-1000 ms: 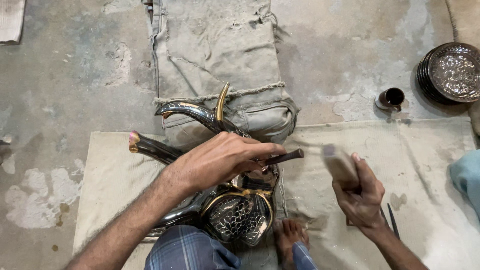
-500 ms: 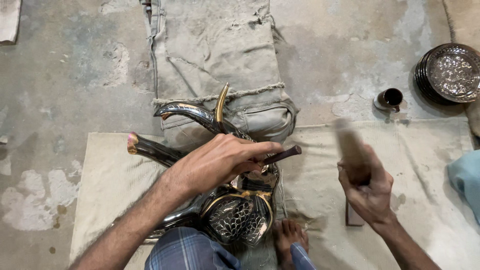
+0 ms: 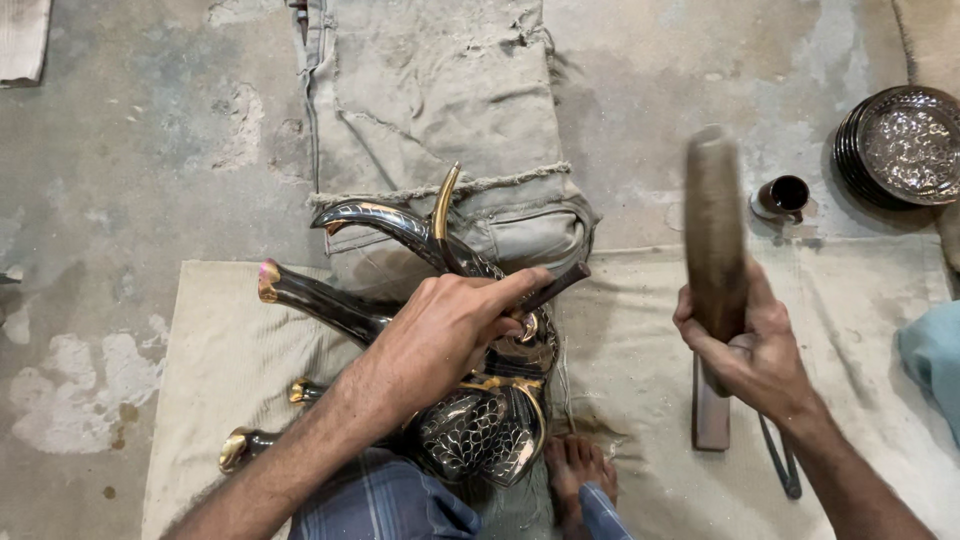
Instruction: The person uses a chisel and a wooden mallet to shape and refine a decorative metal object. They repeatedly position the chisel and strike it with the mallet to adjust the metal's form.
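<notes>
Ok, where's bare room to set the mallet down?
Bare cloth lies between the dark engraved metal figure and the flat wooden block. More lies right of the thin metal tool, below the small dark cup. Crowded around the left hand.

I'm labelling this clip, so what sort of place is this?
Probably a metal craft workshop with work done on the floor: an ornate engraved metal piece lies on cloth, the right hand holds a wooden mallet, and decorated plates are stacked on bare concrete.
</notes>
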